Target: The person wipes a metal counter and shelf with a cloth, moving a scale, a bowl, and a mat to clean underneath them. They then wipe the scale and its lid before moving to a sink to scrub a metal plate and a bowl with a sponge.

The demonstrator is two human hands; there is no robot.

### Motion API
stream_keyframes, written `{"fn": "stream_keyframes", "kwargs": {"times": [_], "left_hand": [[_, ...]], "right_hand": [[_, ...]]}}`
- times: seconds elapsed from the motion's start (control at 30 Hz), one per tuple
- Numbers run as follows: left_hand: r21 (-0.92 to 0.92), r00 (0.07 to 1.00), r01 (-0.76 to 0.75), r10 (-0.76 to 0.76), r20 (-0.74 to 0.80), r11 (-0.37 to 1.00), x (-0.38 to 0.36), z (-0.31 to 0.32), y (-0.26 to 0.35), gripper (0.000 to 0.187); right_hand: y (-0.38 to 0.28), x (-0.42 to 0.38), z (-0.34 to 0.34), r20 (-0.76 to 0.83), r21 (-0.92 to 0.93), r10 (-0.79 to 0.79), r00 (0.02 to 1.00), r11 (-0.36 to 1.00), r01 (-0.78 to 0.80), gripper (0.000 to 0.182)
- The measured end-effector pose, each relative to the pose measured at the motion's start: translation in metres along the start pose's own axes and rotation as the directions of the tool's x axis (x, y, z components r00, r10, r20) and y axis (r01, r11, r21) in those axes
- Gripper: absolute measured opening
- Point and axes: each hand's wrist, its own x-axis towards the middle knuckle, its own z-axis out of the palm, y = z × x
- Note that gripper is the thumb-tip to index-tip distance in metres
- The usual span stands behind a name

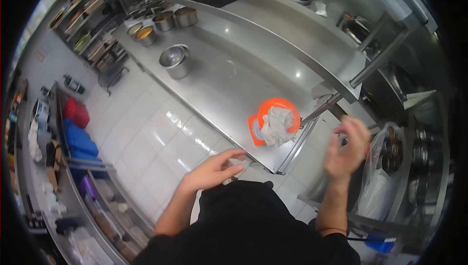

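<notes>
My left hand (214, 170) hovers in front of my body, near the close end of the steel table (229, 97). Its thumb and fingers are apart and nothing is in them. Raised on the right side, my right hand (347, 150) has loosely curved fingers, slightly blurred, with nothing visible in its grasp. Between the two hands, on the table's near end, stands what looks like an orange kitchen scale (254, 131) with a round orange dish (278, 103) on it. A crumpled whitish cloth (278, 126) lies over the dish, touching neither hand.
Two nested steel bowls (175, 62) stand farther along the table. Several metal pots (185, 17) line its far end. A raised steel shelf (292, 31) overhangs the right side on a post (324, 107). Clear plastic bag (378, 182) hangs at right; shelving (92, 187) runs along the left.
</notes>
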Motion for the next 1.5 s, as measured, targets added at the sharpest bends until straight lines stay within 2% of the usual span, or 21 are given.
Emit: {"fn": "stream_keyframes", "kwargs": {"times": [0.03, 0.1, 0.17, 0.27, 0.37, 0.47, 0.57, 0.63, 0.7, 0.8, 0.9, 0.97, 1.07, 1.1, 1.17, 1.2, 1.23, 1.3, 1.4, 1.47, 1.5], "left_hand": [[-0.012, 0.999, -0.005, 0.004, -0.043, 1.000, -0.015, -0.020, -0.011, 0.051], [-0.042, 0.991, 0.005, -0.011, -0.132, 0.999, -0.043, -0.060, -0.028, 0.047], [-0.085, 0.974, 0.028, -0.046, -0.221, 0.996, -0.063, -0.093, -0.039, 0.045], [-0.117, 0.956, 0.010, -0.044, -0.291, 0.993, -0.071, -0.131, -0.044, 0.043], [-0.053, 0.964, -0.045, 0.029, -0.264, 0.998, -0.061, -0.148, -0.035, 0.042], [-0.040, 0.980, -0.104, 0.095, -0.177, 0.994, -0.045, -0.151, -0.019, 0.042], [-0.049, 0.986, -0.139, 0.134, -0.095, 0.989, -0.024, -0.153, -0.013, 0.042], [-0.052, 0.989, -0.135, 0.131, -0.065, 0.990, -0.009, -0.154, -0.004, 0.042], [-0.032, 0.990, -0.125, 0.123, -0.062, 0.992, 0.002, -0.155, 0.012, 0.042], [0.057, 0.978, -0.183, 0.187, -0.089, 0.982, 0.034, -0.166, 0.042, 0.040], [0.210, 0.940, -0.245, 0.284, -0.186, 0.947, 0.067, -0.177, 0.091, 0.037], [0.202, 0.869, -0.354, 0.401, -0.292, 0.913, 0.090, -0.181, 0.118, 0.035], [0.228, 0.707, -0.533, 0.577, -0.409, 0.815, 0.117, -0.177, 0.161, 0.035], [0.247, 0.640, -0.589, 0.631, -0.439, 0.769, 0.123, -0.179, 0.178, 0.036], [0.398, 0.424, -0.702, 0.796, -0.431, 0.590, 0.137, -0.190, 0.211, 0.034], [0.431, 0.369, -0.708, 0.814, -0.449, 0.559, 0.138, -0.194, 0.229, 0.034], [0.458, 0.314, -0.718, 0.832, -0.458, 0.523, 0.138, -0.200, 0.248, 0.034], [0.563, 0.121, -0.747, 0.906, -0.406, 0.352, 0.144, -0.220, 0.277, 0.034], [0.708, -0.007, -0.651, 0.930, -0.367, 0.274, 0.144, -0.271, 0.301, 0.033], [0.789, -0.053, -0.575, 0.953, -0.298, 0.215, 0.147, -0.312, 0.325, 0.034], [0.831, -0.063, -0.525, 0.965, -0.255, 0.185, 0.148, -0.337, 0.335, 0.034]], "right_hand": [[-0.011, -0.005, 0.024, 0.100, 0.014, 0.099, 0.990, 0.995, -0.100, 0.037], [-0.022, -0.016, 0.065, 0.293, -0.035, 0.409, 0.864, 0.908, -0.418, 0.042], [-0.001, -0.050, 0.100, 0.460, -0.268, 0.480, 0.747, 0.877, -0.399, 0.054], [-0.003, -0.091, 0.134, 0.536, -0.531, 0.594, 0.600, 0.789, -0.308, 0.061], [-0.006, -0.111, 0.155, 0.556, -0.599, 0.657, 0.510, 0.742, -0.302, 0.060], [-0.001, -0.113, 0.168, 0.464, -0.521, 0.724, 0.510, 0.689, -0.504, 0.058], [0.001, -0.102, 0.170, 0.365, -0.430, 0.749, 0.553, 0.662, -0.614, 0.052], [0.000, -0.080, 0.160, 0.200, -0.327, 0.637, 0.744, 0.760, -0.562, 0.048], [-0.012, -0.034, 0.145, 0.061, -0.259, 0.491, 0.869, 0.848, -0.462, 0.047], [-0.019, 0.050, 0.125, -0.125, -0.192, 0.300, 0.946, 0.928, -0.320, 0.048], [0.005, 0.109, 0.144, -0.160, -0.137, 0.242, 0.957, 0.955, -0.264, 0.046], [0.026, 0.147, 0.179, -0.126, -0.112, 0.241, 0.962, 0.961, -0.255, 0.047], [0.048, 0.194, 0.252, 0.056, -0.151, 0.309, 0.949, 0.943, -0.298, 0.048], [0.054, 0.209, 0.280, 0.122, -0.200, 0.315, 0.941, 0.937, -0.287, 0.049], [0.061, 0.230, 0.333, 0.283, -0.317, 0.337, 0.898, 0.916, -0.245, 0.050], [0.063, 0.234, 0.355, 0.369, -0.386, 0.357, 0.858, 0.899, -0.208, 0.049], [0.064, 0.231, 0.378, 0.306, -0.446, 0.342, 0.888, 0.876, -0.183, 0.048], [0.078, 0.225, 0.410, 0.178, -0.584, 0.292, 0.940, 0.800, -0.138, 0.046], [0.090, 0.230, 0.394, 0.381, -0.461, 0.353, 0.855, 0.874, -0.155, 0.049], [0.109, 0.223, 0.360, 0.433, -0.508, 0.434, 0.790, 0.841, -0.184, 0.046], [0.117, 0.214, 0.321, 0.419, -0.506, 0.460, 0.783, 0.834, -0.220, 0.041]]}}
